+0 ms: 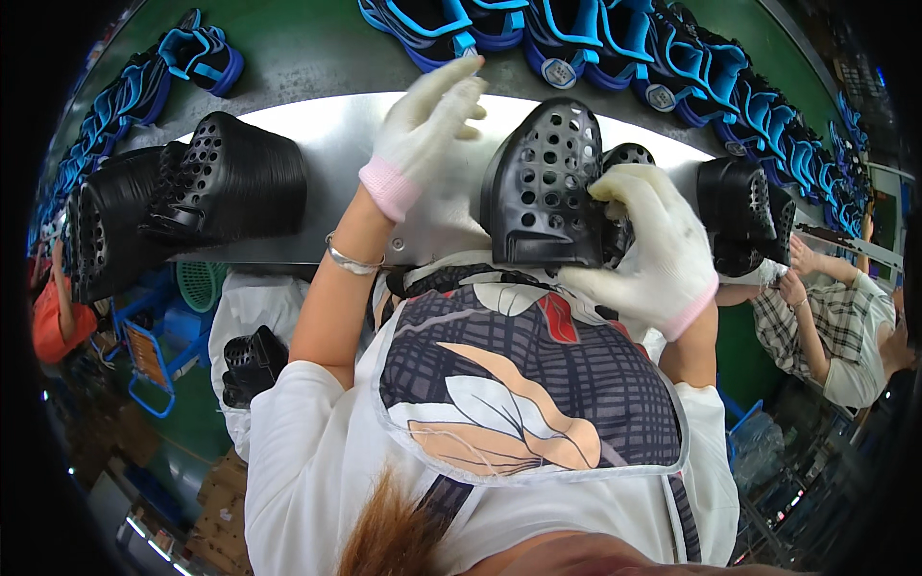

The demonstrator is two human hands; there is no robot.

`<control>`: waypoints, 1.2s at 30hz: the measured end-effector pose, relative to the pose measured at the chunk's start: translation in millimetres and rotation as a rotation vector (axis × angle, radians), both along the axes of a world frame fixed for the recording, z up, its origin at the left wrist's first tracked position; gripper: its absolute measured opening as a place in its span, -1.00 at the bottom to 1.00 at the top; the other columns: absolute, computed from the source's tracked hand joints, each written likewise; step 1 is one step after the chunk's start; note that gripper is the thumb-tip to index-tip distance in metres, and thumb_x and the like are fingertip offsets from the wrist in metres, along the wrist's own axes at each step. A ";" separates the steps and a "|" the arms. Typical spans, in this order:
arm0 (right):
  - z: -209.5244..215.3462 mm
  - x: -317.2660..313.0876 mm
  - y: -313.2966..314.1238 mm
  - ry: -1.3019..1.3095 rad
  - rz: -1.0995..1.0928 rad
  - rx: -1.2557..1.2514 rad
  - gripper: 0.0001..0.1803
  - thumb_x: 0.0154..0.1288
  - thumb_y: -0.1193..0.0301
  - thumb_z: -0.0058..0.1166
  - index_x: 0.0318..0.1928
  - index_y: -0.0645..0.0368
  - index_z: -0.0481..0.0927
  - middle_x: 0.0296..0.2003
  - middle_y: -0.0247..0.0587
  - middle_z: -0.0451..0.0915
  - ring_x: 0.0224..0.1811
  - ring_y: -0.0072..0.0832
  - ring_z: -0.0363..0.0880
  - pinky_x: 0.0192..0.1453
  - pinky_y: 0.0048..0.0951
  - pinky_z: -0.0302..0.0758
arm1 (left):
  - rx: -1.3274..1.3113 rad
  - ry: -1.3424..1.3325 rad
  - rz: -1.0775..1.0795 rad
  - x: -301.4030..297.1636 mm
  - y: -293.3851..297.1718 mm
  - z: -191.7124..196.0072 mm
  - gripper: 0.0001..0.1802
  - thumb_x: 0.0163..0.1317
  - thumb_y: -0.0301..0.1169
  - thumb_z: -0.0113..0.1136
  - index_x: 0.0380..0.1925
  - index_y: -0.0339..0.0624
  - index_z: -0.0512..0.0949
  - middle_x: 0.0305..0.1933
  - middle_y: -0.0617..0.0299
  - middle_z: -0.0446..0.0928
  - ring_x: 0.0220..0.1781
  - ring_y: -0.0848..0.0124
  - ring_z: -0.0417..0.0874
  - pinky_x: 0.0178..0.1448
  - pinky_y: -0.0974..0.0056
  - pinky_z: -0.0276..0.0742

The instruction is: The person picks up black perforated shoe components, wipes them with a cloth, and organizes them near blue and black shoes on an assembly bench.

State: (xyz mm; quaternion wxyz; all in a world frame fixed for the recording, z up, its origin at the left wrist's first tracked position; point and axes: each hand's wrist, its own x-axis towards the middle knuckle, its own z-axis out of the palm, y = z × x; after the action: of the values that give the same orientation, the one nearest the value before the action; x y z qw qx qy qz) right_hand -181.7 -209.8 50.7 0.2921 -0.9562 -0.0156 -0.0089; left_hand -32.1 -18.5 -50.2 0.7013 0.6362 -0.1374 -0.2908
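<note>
Just right of the frame's centre, the right hand (pixel 658 245), in a white knit glove with a pink cuff, is closing its grip around the right side of a black perforated shoe upper (pixel 545 187), with the gloved thumb pressing on the upper's edge and the fingers wrapping down behind it. The upper is standing with its rounded toe pointing toward the top of the frame and its flat lower edge sitting near the front edge of the shiny metal table (pixel 341 144). The left hand (pixel 427 120), gloved the same way, is hovering above the table at upper centre, its grip wide with the fingers spreading and holding nothing; its fingertips are reaching toward the row of blue and black sandals (pixel 615 43) that is running along the green belt (pixel 298 43) at the top of the frame. A silver bracelet (pixel 348 259) is sitting on the left wrist. At the left of the frame, a stack of black perforated uppers (pixel 230 178) is lying on its side on the table, and more black uppers (pixel 744 211) are sitting at the table's right end, just beside the right hand. Behind the held upper, a second black piece (pixel 629 154) is peeking out. At the far right edge, another person's hands (pixel 797 274) are working over a checked garment, well apart from the held upper.
</note>
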 end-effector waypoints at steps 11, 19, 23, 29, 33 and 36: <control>-0.4 48.9 19.3 0.151 -0.049 0.231 -0.28 0.06 0.18 0.34 0.17 0.33 0.45 -0.06 0.12 0.57 -0.07 -0.14 0.62 0.00 -0.26 0.55 | -0.610 0.380 0.099 2.6 -9.1 12.0 -0.43 0.38 -0.17 -0.01 0.29 -0.25 0.26 0.00 0.07 0.51 0.00 0.28 0.60 0.09 0.19 0.59; -8.7 96.6 48.5 0.261 -0.167 0.213 -0.43 0.17 0.11 0.18 0.06 0.26 0.51 -0.23 0.13 0.64 -0.15 -0.04 0.67 -0.03 -0.22 0.56 | -0.492 0.134 0.393 38.9 -10.7 -3.7 -0.61 0.39 -0.16 0.06 0.06 -0.19 0.45 -0.16 0.30 0.53 -0.18 0.52 0.57 -0.08 0.39 0.55; -2.1 135.4 33.0 0.155 -0.064 -0.107 -0.51 0.21 0.07 0.16 -0.07 0.25 0.54 -0.34 0.12 0.64 -0.23 -0.01 0.66 -0.14 -0.16 0.57 | -0.181 -0.014 0.435 60.0 -5.4 -6.8 -0.62 0.32 -0.12 0.22 -0.15 -0.25 0.58 -0.23 0.28 0.54 -0.24 0.49 0.52 -0.09 0.38 0.48; 13.1 218.8 18.7 0.335 0.146 -0.431 -0.48 0.20 0.02 0.04 -0.22 0.32 0.60 -0.44 0.17 0.63 -0.26 0.04 0.64 -0.13 -0.12 0.57 | 0.292 -0.673 0.505 62.8 10.8 -41.2 -0.63 0.17 -0.20 0.29 -0.20 -0.30 0.61 -0.04 -0.02 0.55 -0.07 0.11 0.63 0.01 0.18 0.58; 6.5 268.2 39.7 0.412 0.166 -0.625 -0.46 0.19 0.02 0.00 -0.17 0.31 0.63 -0.29 0.21 0.64 -0.17 0.04 0.64 0.00 -0.13 0.56 | 0.431 -0.888 0.515 66.3 18.7 -39.4 -0.71 0.17 -0.33 0.31 -0.15 -0.26 0.62 -0.01 0.00 0.55 -0.14 0.19 0.66 -0.10 0.25 0.63; -4.9 285.4 58.0 0.385 0.146 -0.633 -0.45 0.22 0.02 -0.04 -0.22 0.33 0.67 -0.25 0.20 0.65 -0.15 0.02 0.66 0.02 -0.16 0.58 | 0.400 -0.830 0.491 68.0 17.8 -29.7 -0.67 0.15 -0.30 0.32 -0.13 -0.23 0.61 -0.01 0.04 0.56 -0.16 0.20 0.67 -0.09 0.22 0.63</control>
State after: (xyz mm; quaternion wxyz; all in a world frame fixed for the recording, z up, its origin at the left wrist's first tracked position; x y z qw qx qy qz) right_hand 103.7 -151.8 45.8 -0.0205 -0.9797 -0.0305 0.1973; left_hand 35.9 -0.7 -79.9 0.5001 0.8329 -0.1925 0.1381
